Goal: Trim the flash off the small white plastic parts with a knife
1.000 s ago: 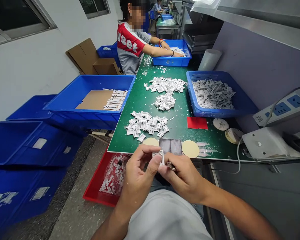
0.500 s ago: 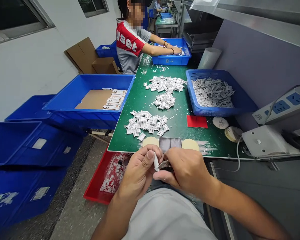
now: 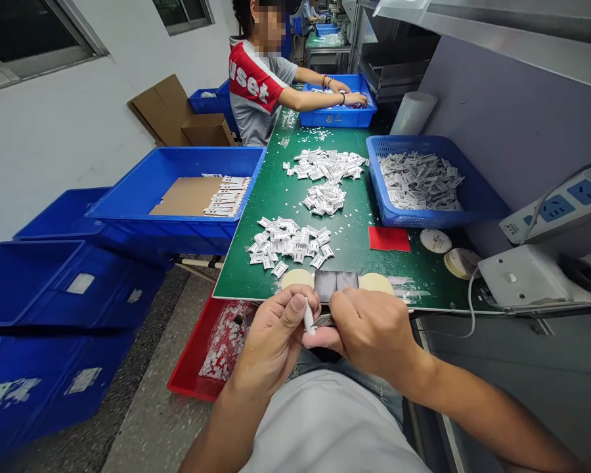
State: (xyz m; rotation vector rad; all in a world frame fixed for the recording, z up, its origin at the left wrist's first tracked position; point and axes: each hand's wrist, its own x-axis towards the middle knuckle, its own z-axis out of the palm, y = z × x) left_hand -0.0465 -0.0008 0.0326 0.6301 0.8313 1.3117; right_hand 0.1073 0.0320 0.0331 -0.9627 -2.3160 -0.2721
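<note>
My left hand [image 3: 274, 332] is closed on a small white plastic piece [image 3: 308, 318], pinched between thumb and fingertips in front of the table edge. My right hand [image 3: 377, 325] is closed around a thin flat metal blade [image 3: 324, 320], mostly hidden by the fingers. The blade's end meets the side of the white piece, and my right thumb lies just under that piece. Beyond my hands, a pile of similar white plastic pieces [image 3: 293, 242] lies on the green tabletop [image 3: 357, 197]. Two more piles [image 3: 325, 198] lie farther back.
A blue basket [image 3: 398, 219] of white parts stands at right, near a red card [image 3: 389, 239] and a power strip [image 3: 566, 200]. At left is a blue bin [image 3: 167, 226] with cardboard. Below sits a red tray [image 3: 187, 368] of scraps. A co-worker [image 3: 259, 85] reaches into a blue tray [image 3: 337, 119].
My right hand has shifted slightly, with the blade still against the white piece. My left hand keeps its hold. The co-worker's hands have moved within the far blue tray.
</note>
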